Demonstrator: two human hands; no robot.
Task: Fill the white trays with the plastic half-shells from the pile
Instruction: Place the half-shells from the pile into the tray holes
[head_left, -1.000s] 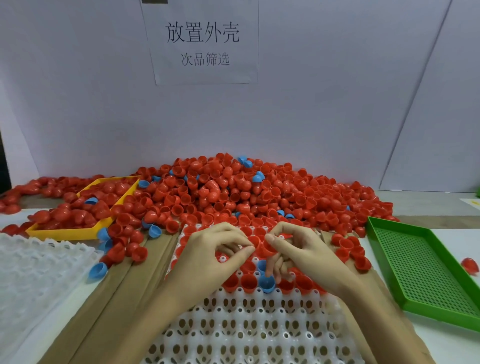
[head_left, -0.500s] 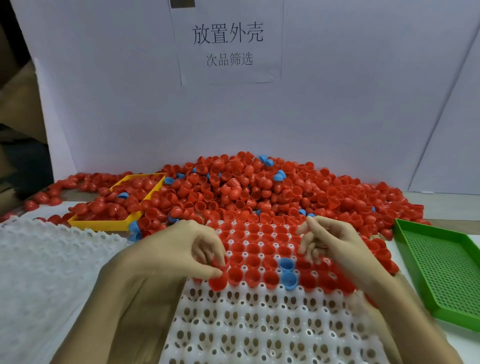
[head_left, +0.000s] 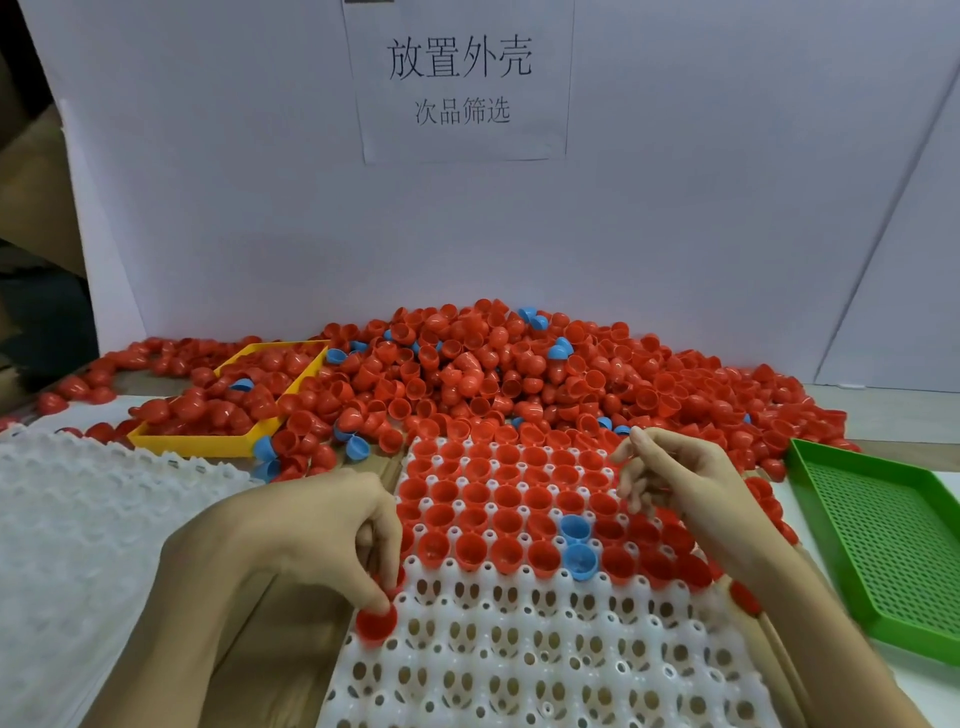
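Note:
A white tray (head_left: 545, 670) with rows of sockets lies in front of me; its far rows hold red half-shells and two blue ones (head_left: 576, 545). My left hand (head_left: 311, 540) pinches a red half-shell (head_left: 376, 621) at the tray's left edge, over a socket of the first bare row. My right hand (head_left: 680, 475) hovers over the tray's far right part with fingers loosely curled; nothing shows in them. Behind the tray spreads the big pile of red half-shells (head_left: 519, 374) with a few blue ones mixed in.
A yellow tray (head_left: 197, 444) with red shells sits at the back left. A stack of spare white trays (head_left: 67, 530) lies at the left. A green perforated tray (head_left: 893, 540) stands at the right. A white wall with a paper sign (head_left: 460, 78) closes the back.
My left hand has moved down and left with a red shell to the tray's left edge. My right hand has drawn back toward the pile's near edge. The view shifted right.

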